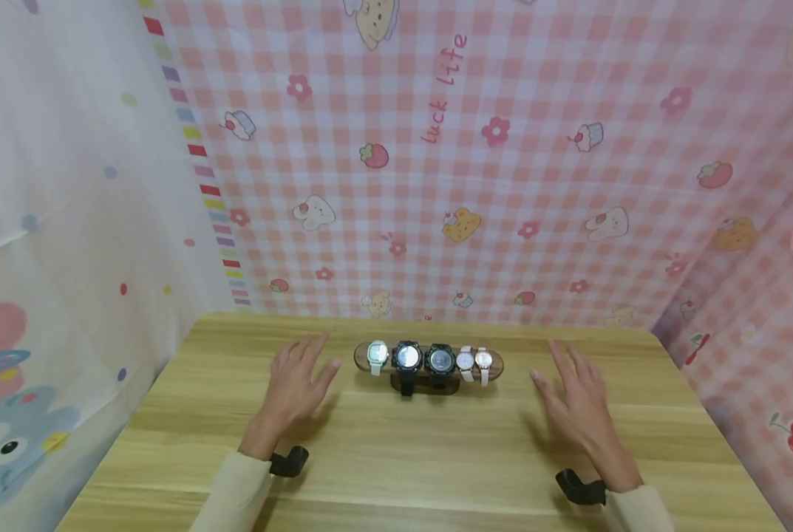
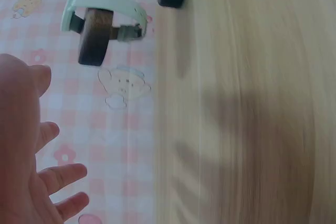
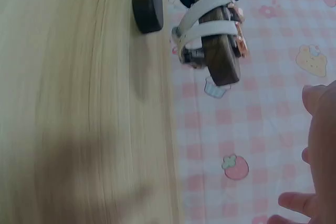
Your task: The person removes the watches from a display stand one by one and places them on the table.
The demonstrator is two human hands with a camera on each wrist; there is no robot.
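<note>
A dark wooden watch stand [image 1: 496, 367] on a small base carries several watches in a row. From the left come a pale mint watch [image 1: 378, 355], a black watch with a bright face [image 1: 407, 357] and another black watch [image 1: 440, 360]. Two white-strapped watches, one [image 1: 465, 360] beside the other [image 1: 483, 360], sit at the right end. My left hand [image 1: 295, 382] hovers left of the stand, fingers spread and holding nothing. On the other side my right hand [image 1: 577, 395] also has its fingers extended, apart from the stand.
The stand is near the back of a wooden table [image 1: 396, 465]. Behind it hangs a pink checked cloth [image 1: 396, 185], with a white patterned cloth [image 1: 90, 207] at the left. Each wrist wears a black camera mount, the left one [image 1: 290, 462] and the right one [image 1: 579, 488].
</note>
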